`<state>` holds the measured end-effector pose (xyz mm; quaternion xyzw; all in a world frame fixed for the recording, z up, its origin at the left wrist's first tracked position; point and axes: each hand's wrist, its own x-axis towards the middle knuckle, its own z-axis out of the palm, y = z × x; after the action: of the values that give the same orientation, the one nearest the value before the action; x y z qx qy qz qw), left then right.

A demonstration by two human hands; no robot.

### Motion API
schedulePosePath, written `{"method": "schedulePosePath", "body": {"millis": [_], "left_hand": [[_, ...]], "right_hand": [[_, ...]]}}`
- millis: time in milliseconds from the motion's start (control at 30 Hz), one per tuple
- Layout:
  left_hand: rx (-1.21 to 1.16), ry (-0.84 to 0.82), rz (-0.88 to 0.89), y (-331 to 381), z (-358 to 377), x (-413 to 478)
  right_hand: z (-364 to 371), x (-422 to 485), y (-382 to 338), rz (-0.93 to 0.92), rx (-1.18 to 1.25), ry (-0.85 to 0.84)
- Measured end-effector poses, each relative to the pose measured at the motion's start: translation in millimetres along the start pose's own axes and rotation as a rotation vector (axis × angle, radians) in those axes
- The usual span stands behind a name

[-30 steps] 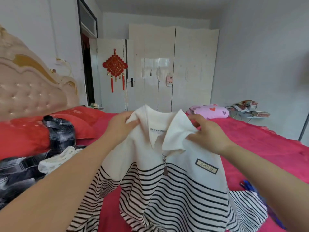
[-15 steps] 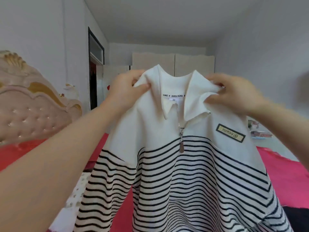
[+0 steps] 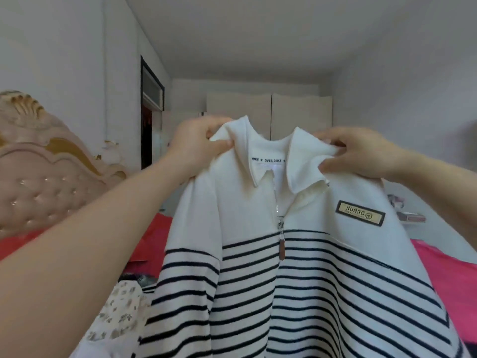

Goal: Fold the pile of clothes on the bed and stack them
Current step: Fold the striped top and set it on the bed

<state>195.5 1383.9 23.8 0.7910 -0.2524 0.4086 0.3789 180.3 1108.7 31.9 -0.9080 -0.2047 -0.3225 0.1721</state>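
The sweater [image 3: 296, 267], white at the top and black-striped below, hangs upright in the air with its front toward the camera, above the bed [image 3: 444, 275]. The left hand [image 3: 196, 146] grips the sweater at the shoulder on the person's left, just beside the collar [image 3: 304, 164]. Its thumb [image 3: 223, 145] presses on the front of the fabric and the other fingers curl behind it. The right hand [image 3: 358, 153] pinches the opposite shoulder and collar flap, thumb in front and fingers curled over the top edge. The open collar lies between the two hands. A zipper pull [image 3: 281, 250] hangs below the collar at the sweater's centre line. A rectangular patch [image 3: 360, 216] sits on the chest below the right hand. A floral cloth [image 3: 121, 313] lies beside the sweater's lower left sleeve. A padded headboard [image 3: 46, 161] stands well to the left of the sweater. A wardrobe [image 3: 299, 112] stands behind the sweater at the far wall.
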Motion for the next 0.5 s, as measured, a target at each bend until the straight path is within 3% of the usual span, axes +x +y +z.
{"method": "schedulePosePath", "body": {"millis": [267,500], "left_hand": [[0.016,-0.161,-0.221,-123,110,-38],[0.118,-0.254,-0.261,-235,211,-69]], "right_hand": [[143,5,84,0.124,0.055,-0.192],[290,6,162,0.234,0.090,-0.274]]}}
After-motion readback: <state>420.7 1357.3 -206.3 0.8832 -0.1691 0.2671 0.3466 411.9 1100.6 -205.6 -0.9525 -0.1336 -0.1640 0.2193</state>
